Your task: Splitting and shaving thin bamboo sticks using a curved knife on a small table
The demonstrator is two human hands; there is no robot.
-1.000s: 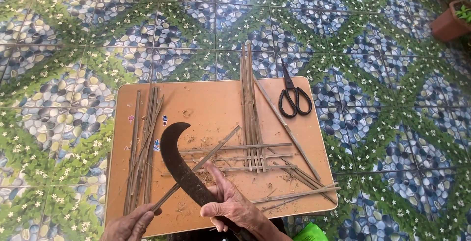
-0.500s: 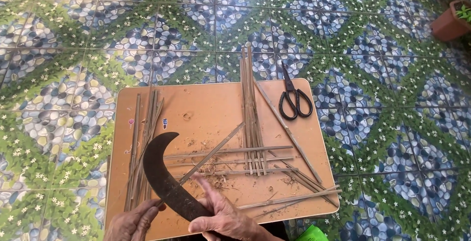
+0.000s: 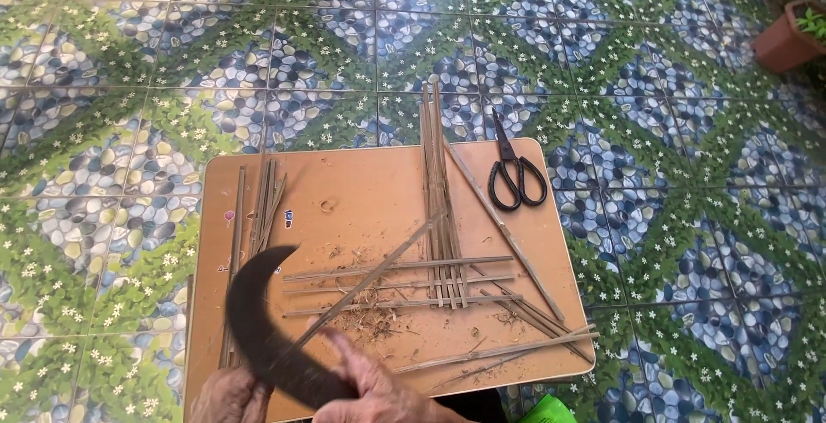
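Here we clamp our right grip point(image 3: 379, 393) on the sickle point(image 3: 262, 328); our left grip point(image 3: 228, 397), just left, pinches a strip point(image 3: 379, 272) over the table point(image 3: 361, 182)

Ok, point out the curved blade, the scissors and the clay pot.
curved blade point(image 3: 249, 320), head view, middle of the dark blade.
scissors point(image 3: 516, 184), head view, between the black loop handles.
clay pot point(image 3: 779, 43), head view, outer wall.

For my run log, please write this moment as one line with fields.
right hand: grips curved dark blade | left hand: beside blade, on a bamboo strip | orange board: woven strips, shavings | black scissors: untouched
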